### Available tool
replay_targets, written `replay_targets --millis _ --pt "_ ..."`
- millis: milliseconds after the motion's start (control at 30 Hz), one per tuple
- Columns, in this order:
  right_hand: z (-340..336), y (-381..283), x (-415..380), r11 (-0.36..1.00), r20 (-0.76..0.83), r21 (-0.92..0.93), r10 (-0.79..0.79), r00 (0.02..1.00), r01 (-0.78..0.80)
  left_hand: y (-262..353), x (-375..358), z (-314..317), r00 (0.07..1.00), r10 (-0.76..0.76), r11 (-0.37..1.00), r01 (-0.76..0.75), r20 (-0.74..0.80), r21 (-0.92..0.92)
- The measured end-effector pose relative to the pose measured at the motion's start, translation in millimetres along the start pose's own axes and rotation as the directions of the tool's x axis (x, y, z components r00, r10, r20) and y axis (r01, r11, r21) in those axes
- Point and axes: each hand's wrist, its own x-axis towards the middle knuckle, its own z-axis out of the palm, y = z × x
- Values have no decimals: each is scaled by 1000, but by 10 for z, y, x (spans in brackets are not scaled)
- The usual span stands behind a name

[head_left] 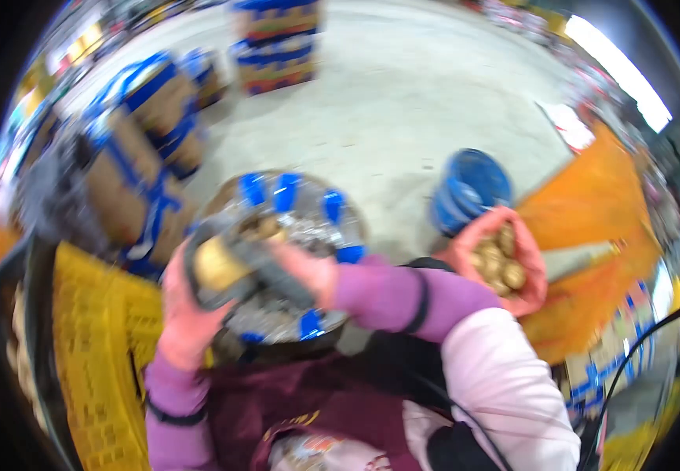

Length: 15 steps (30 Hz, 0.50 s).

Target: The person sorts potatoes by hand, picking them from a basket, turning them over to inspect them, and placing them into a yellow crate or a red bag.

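My left hand [185, 310], in a pink glove with a grey grip, is closed around a pale yellow rounded thing that looks like a potato [218, 265]. Close beside it, my right hand [302, 271], gloved the same way, reaches across with its grey fingers near that potato. Motion smears those fingers, so what they hold, if anything, does not show. Below both hands stands a round container [359, 220] lined with clear plastic and blue tape. A small brownish thing [267, 228] shows just past my right fingers, too blurred to name.
To the right, a pink-red sack [540, 286] holds several potatoes [501, 267], with a blue bucket [472, 188] behind it. Orange sheeting [599, 204] lies further right. A yellow crate [100, 345] is at my left. Taped cardboard boxes [132, 161] stand beyond it, others [277, 47] further back.
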Motion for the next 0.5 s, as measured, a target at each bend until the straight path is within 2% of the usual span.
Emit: replay_targets --millis 67,100,133,200,267,300,333,367,400,433,467,500 --pt "110 -129 62 981 22 158 112 993 -115 75 10 10 1000 3 990 -2 9 -144" --pt "173 -214 103 994 126 64 83 989 -91 192 34 37 1000 22 965 -21 0 -263" --pt "83 -50 181 990 201 -66 -112 973 128 250 18 -20 1000 -6 969 12 25 -248" --pt "216 -256 46 971 92 -239 13 996 10 197 -4 -112 998 55 990 -50 36 -131" --pt "153 -210 123 991 185 -37 -117 976 126 283 -30 -177 989 115 993 -110 -95 51" --pt "84 -221 195 980 242 201 -48 969 -2 293 -53 -315 971 185 969 -155 -148 193" --pt "50 -219 221 980 229 199 -62 971 15 300 -61 -415 937 190 962 -118 -294 247" --pt "24 -187 249 989 148 89 -133 980 121 123 -174 -590 851 39 961 112 -523 253" --pt "-9 -156 299 976 75 -30 -211 975 214 22 -266 -913 788 193 882 121 -585 455" --pt "-124 -87 431 983 79 30 -184 980 182 734 -151 -1021 703 476 652 120 -528 749" --pt "-136 -97 374 981 71 30 -194 978 192 562 -316 -1351 649 603 438 217 -464 872" --pt "-134 -132 314 803 80 -436 -417 906 407 665 -369 -1542 543 713 353 269 -444 896"
